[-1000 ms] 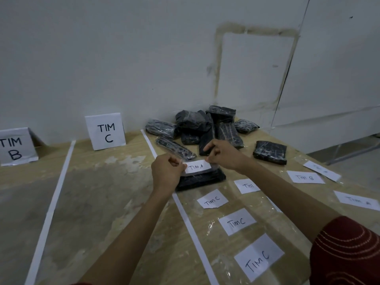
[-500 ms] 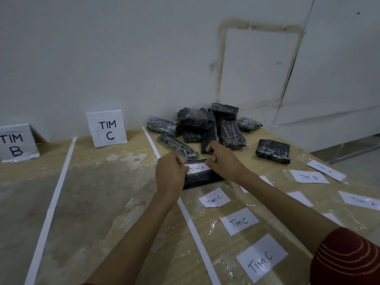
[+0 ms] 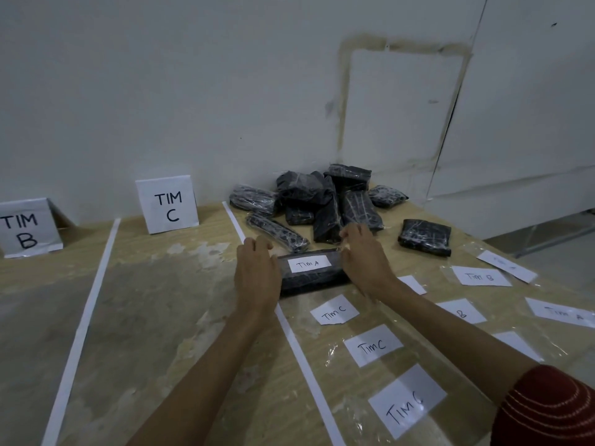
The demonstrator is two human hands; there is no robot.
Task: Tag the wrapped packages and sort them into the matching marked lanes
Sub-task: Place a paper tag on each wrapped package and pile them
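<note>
Fingers (image 3: pixel 254 245) of the left hand (image 3: pixel 257 275) and right hand (image 3: pixel 367 262) lie loosely extended, pressing both ends of the "Tim A"-tagged wrapped package (image 3: pixel 314 280), flat on the bench (image 3: pixel 154 304) before the package pile (image 3: pixel 322 201).

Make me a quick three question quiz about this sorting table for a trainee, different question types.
1. True or false: the tag on the package between the left hand and the right hand reads Tim C.
2. Which lane signs are in view? A) TIM B sign, TIM C sign B) TIM A, TIM D C) TIM A only
3. Fill in: the three loose tags just right of the white tape line read Tim ___.
Key: 1 false (Tim A); 2 A; 3 C.
</note>
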